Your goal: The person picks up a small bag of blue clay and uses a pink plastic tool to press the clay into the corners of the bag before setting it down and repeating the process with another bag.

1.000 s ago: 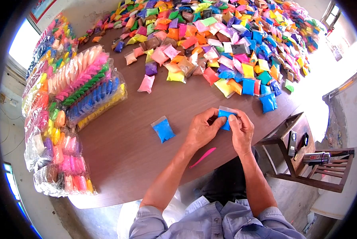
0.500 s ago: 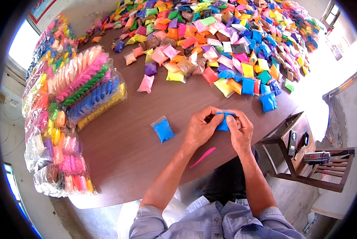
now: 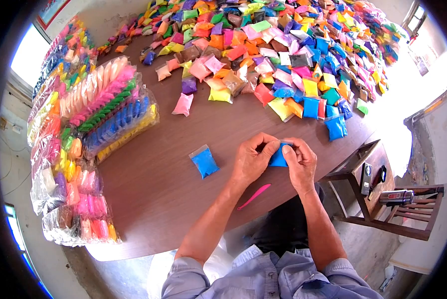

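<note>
Between my two hands is a small blue packet (image 3: 278, 158), a clear bag with blue filling, pinched along its top edge. My left hand (image 3: 253, 157) grips its left corner with thumb and fingers. On the other side my right hand (image 3: 301, 162) has thumb and fingers closed on the right part. A second blue packet (image 3: 204, 162) lies flat on the table to the left of my left hand. Just below the hands rests a pink plastic knife-like tool (image 3: 254, 196). The fingers cover part of the held packet's top.
A large heap of colourful packets (image 3: 263, 50) covers the far side of the brown table (image 3: 153, 199). Bagged rows of packets (image 3: 108, 104) are stacked along the left. At the right stands a wooden stool (image 3: 368, 184) with a steel flask (image 3: 396, 197) and small dark items.
The fingers have shifted slightly along the top of the blue packet, and less of its clear upper edge shows. The other things have stayed in place.
</note>
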